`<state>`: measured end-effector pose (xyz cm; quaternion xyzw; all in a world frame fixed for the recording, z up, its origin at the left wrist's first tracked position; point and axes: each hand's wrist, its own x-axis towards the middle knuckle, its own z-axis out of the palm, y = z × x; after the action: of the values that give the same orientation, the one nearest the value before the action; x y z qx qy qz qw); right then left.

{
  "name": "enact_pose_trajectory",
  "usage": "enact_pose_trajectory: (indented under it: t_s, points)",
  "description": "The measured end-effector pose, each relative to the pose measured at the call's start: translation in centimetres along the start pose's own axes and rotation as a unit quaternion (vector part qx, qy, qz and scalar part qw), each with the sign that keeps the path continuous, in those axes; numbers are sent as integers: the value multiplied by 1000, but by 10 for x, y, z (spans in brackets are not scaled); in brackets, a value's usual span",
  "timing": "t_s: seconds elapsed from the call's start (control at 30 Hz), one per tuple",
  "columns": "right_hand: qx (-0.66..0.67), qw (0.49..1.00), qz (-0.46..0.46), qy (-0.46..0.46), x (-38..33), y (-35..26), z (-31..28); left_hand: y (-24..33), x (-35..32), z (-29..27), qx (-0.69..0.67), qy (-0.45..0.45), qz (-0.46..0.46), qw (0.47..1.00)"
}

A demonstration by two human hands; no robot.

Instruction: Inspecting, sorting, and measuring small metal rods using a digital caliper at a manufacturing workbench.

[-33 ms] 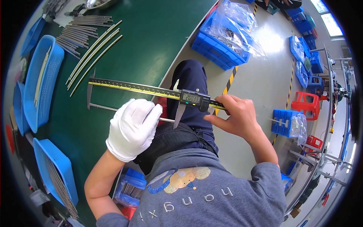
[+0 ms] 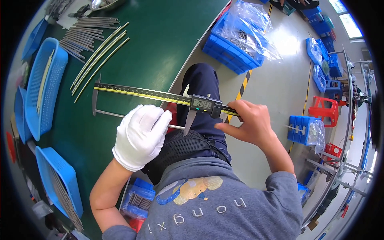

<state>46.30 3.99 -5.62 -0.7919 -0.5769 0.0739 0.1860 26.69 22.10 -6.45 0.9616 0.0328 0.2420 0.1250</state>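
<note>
My left hand (image 2: pixel 142 138), in a white glove, is closed round a thin metal rod (image 2: pixel 110 114). The rod lies between the jaws of a long digital caliper (image 2: pixel 144 93), one end at the far-left jaw and the other by the sliding jaw. Its middle is hidden by the glove. Bare, my right hand (image 2: pixel 252 122) grips the caliper's right end beside the display housing, thumb below the beam. On the green tabletop (image 2: pixel 148 44), up and left of the caliper, lie several longer shiny rods (image 2: pixel 100 58) and a fan of shorter grey rods (image 2: pixel 86 34).
Blue baskets (image 2: pixel 46 88) line the table's left side; a lower basket (image 2: pixel 60 176) holds long rods. A blue crate (image 2: pixel 232 52) with plastic bags stands past the table edge. Red stools (image 2: pixel 323 112) and a blue bin (image 2: pixel 304 130) are on the floor at right, near metal racks.
</note>
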Motion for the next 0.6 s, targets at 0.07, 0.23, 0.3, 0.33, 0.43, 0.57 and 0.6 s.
enact_pose_trajectory:
  t_s: [0.07,0.23,0.3,0.33,0.43,0.57,0.6]
  points:
    - [4,1000,-7,-5,1,-2,-1,1,-2,-1,3,6,-3,1000]
    - [4,1000,-1,0,4,0,6,-1,-4,-3,4,-17,-9,1000]
    - [-2,1000,-3,5,3,2,7,-2,-5,2,2,-26,-7,1000]
    - [-11,1000,-9,6,3,2,8,-3,-7,2,7,-21,0,1000]
    - [-14,999,-29,24,1,5,5,-2,-5,5,16,7,24,1000]
    - [63,994,17,90,4,9,-3,-14,7,-8,30,23,-23,999]
    - [86,988,53,118,6,10,-5,-26,11,-9,47,53,-34,997]
